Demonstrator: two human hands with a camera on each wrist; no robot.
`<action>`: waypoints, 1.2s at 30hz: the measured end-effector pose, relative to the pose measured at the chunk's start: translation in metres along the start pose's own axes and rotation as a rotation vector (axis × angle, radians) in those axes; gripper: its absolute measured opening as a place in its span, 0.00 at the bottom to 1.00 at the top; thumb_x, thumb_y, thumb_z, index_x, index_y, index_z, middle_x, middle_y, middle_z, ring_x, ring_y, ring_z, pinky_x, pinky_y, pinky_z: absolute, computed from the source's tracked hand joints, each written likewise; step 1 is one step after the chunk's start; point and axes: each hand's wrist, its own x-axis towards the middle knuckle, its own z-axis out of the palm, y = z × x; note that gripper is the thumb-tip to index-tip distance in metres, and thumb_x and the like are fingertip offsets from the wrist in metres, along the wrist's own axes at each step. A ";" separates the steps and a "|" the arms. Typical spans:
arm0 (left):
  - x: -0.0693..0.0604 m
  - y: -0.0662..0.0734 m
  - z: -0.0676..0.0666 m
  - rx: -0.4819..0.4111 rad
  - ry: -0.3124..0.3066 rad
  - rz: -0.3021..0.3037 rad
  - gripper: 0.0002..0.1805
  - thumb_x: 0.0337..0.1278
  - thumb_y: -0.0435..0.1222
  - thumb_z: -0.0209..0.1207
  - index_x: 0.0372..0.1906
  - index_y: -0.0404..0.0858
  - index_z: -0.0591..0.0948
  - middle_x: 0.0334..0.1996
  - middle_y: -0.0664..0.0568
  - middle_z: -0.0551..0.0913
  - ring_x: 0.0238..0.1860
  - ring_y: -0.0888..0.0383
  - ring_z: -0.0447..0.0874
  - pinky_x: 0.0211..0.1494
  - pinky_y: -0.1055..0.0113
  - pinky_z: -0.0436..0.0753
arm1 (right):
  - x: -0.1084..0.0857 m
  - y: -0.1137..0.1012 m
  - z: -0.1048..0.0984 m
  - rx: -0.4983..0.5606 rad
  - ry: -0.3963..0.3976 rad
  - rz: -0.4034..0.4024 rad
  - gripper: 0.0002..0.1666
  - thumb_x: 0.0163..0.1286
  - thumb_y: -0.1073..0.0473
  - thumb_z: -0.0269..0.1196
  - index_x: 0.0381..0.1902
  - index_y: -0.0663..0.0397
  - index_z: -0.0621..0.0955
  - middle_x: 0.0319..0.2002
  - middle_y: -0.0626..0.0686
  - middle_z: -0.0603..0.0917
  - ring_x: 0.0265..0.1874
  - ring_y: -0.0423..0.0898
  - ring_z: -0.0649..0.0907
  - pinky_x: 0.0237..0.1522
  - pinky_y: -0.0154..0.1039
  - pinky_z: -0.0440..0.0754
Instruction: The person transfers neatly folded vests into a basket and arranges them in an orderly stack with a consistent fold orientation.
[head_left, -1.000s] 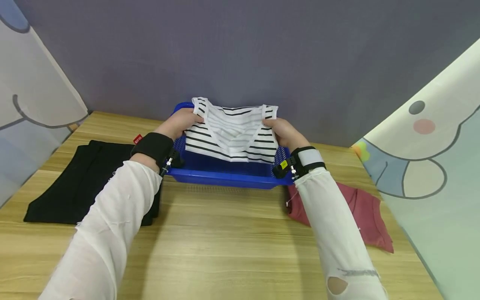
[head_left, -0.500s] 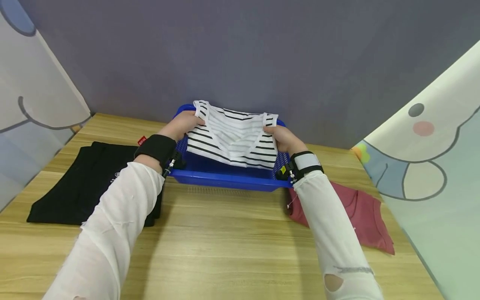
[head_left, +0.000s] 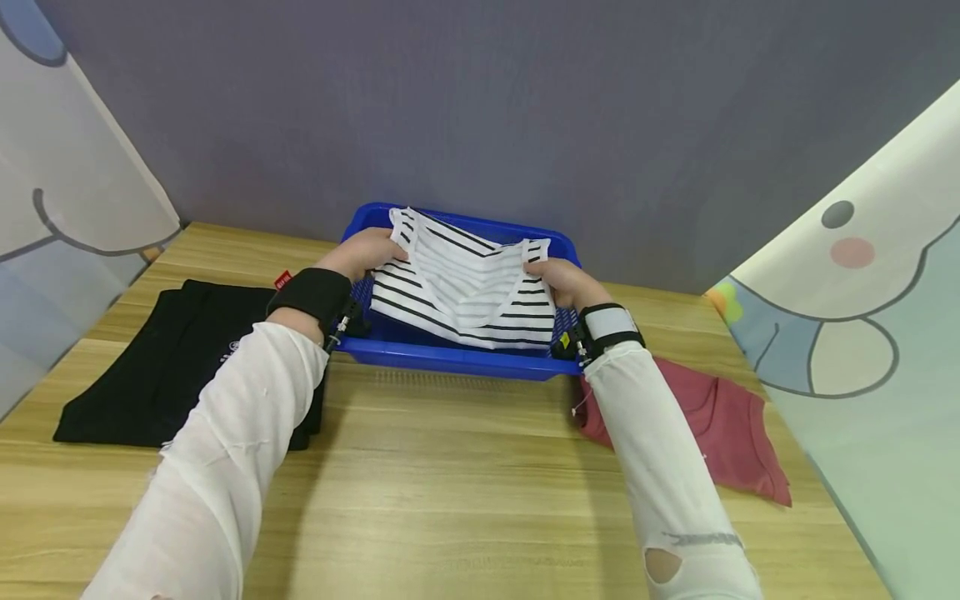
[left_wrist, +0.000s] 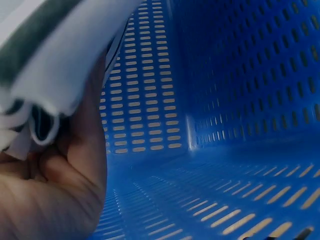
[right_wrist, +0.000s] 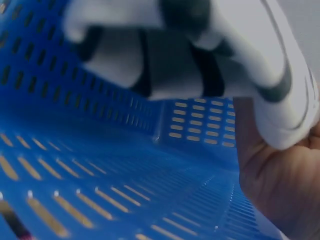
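Observation:
A folded white shirt with black stripes (head_left: 465, 308) hangs inside the top of a blue plastic basket (head_left: 457, 360), its wide neckline toward the back. At its left shoulder my left hand (head_left: 367, 252) pinches the cloth; my right hand (head_left: 567, 282) grips the opposite shoulder. Both wrist views look into the slotted basket: the left hand (left_wrist: 55, 190) holds a folded edge of the striped cloth, and the right hand (right_wrist: 285, 185) has a rolled edge in its grasp. Bare basket floor shows beneath the shirt there. Some fingertips are hidden by the fabric.
On the wooden table (head_left: 450, 492), a folded black garment (head_left: 172, 367) lies left of the basket, partly under the left sleeve. A red garment (head_left: 720, 425) lies to the right, partly behind the right sleeve. A grey wall (head_left: 480, 108) rises just behind the basket.
Both hands have lowered the striped shirt a little into the basket, toward its front. More of the basket's back rim now shows behind the shirt. The black and red garments stay put.

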 end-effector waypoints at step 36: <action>-0.005 -0.006 -0.001 0.154 -0.317 -0.155 0.34 0.71 0.31 0.41 0.74 0.33 0.40 0.45 0.46 0.71 0.28 0.63 0.71 0.37 0.69 0.74 | -0.001 0.005 0.010 -0.178 -0.177 0.039 0.20 0.78 0.55 0.40 0.59 0.64 0.66 0.34 0.47 0.80 0.34 0.39 0.81 0.42 0.37 0.81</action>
